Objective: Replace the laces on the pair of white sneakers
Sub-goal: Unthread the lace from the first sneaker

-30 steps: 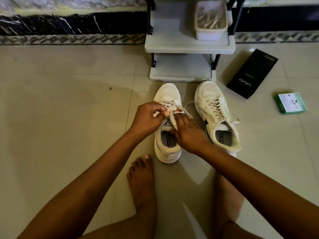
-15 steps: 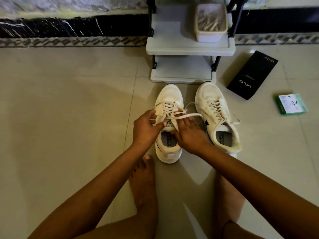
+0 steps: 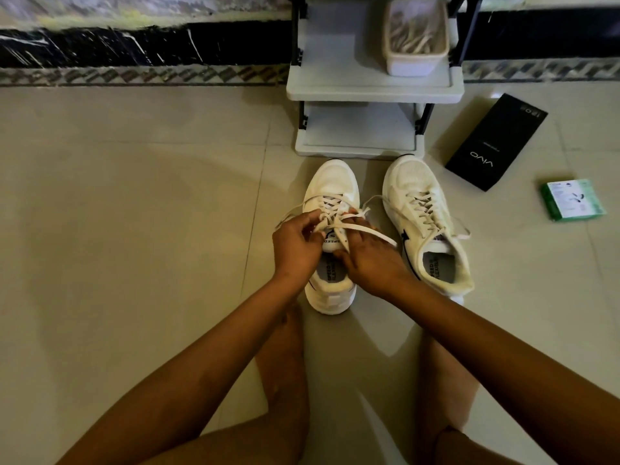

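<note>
1. Tiled floor [image 3: 134, 229] carries two white sneakers, one shelf rack [image 3: 369, 88], one black box [image 3: 496, 142], one green box [image 3: 572, 199].
2. Left hand [image 3: 295, 250] pinches the lace [image 3: 339, 219] over the left sneaker [image 3: 330, 182].
3. Right hand [image 3: 372, 260] curls round the same lace, beside the left hand.
4. Right sneaker [image 3: 422, 209] stands laced just right of the right hand.
5. One tub [image 3: 414, 62] of laces sits on the rack, beyond both hands.

Both hands [image 3: 335, 253] covering the tongue and upper eyelets of the left sneaker [image 3: 330, 236], fingertip grip on its lace [image 3: 365, 229] unclear; shelf rack [image 3: 372, 85] cut off by top edge.
</note>
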The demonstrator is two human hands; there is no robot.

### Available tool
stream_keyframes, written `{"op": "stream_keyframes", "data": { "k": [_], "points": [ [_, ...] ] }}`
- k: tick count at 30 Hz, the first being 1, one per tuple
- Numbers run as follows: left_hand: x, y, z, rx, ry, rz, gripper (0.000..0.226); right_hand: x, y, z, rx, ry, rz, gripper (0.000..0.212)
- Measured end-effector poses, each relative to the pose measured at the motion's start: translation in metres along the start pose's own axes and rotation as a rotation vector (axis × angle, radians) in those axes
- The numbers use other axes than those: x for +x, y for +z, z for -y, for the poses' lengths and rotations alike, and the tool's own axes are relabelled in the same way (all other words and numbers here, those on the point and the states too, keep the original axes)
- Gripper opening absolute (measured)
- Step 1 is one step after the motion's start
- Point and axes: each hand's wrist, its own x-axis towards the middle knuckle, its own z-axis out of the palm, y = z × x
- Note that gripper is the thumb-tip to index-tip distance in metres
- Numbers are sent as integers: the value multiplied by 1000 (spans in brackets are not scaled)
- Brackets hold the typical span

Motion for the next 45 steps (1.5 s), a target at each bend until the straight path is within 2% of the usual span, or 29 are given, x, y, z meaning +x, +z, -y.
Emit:
{"op": "stream_keyframes", "data": {
  "k": [7,10,15,18,25,32,37,39,42,44,45],
  "points": [
    [0,-1,10,210,117,-44,31,-1,0,-1,-39,-3,-6,66],
    [0,-1,15,150,106,-53,28,-1,2,-2,-46,1,-4,66],
    [6,-1,14,-18,-69,-3,41,0,4,-3,-40,5,1,66],
    [6,-4,13,-70,-89,9,41,0,2,-2,-37,1,4,66],
    [9,-9,16,169,154,41,23,-1,0,-1,-33,-14,-13,68],
    [12,-6,16,81,71,26,19,-1,1,0,-51,2,-27,66],
    [8,-15,11,293,322,114,39,-2,1,0,-42,-4,-32,66],
    [10,-19,7,451,457,144,28,-3,1,0,-29,8,-26,66],
    [17,-21,-2,638,533,167,16,-3,0,1,-35,1,-15,66],
    [19,-23,-15,566,514,233,12,-4,-1,3,-37,6,8,65],
    [20,-25,-26,410,444,307,9,-4,-2,4,-34,13,14,64]
  ]
}}
